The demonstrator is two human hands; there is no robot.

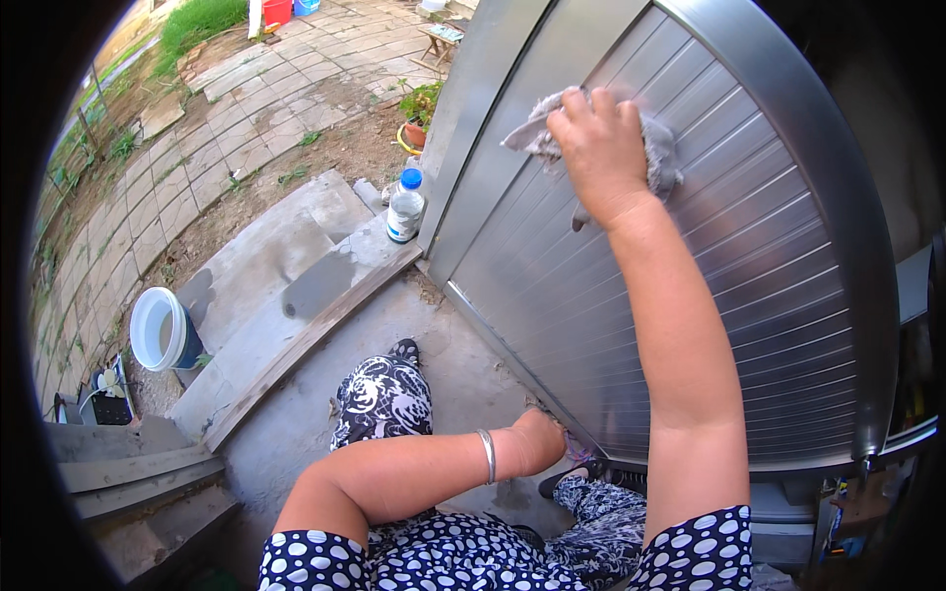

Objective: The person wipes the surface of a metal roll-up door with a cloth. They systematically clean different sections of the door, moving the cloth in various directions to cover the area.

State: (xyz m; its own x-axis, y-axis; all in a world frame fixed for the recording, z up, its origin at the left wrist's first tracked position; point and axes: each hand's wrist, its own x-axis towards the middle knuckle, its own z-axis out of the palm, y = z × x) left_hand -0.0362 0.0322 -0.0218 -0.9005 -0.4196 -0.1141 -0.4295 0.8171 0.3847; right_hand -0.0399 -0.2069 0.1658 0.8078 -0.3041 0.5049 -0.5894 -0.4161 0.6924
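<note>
A grey, fuzzy cleaning rag [658,148] is bunched against the ribbed silver metal door [709,266]. My right hand [598,148] is closed over it, pressing it to the upper part of the panel, and its loose ends stick out on both sides of the fingers. Low down beside the door's bottom edge is my left hand [538,440], a silver bangle [487,455] round its wrist. Its fingers are turned away and hidden, so their grip does not show. A small pinkish-purple thing [576,450], too indistinct to name, shows just beyond it.
On the concrete step by the door frame stands a clear bottle [404,212] with a blue cap. A white-rimmed bucket [163,330] is further left. A wooden threshold strip [315,340] crosses the doorway. Outside are a potted plant [419,113] and paving [246,108].
</note>
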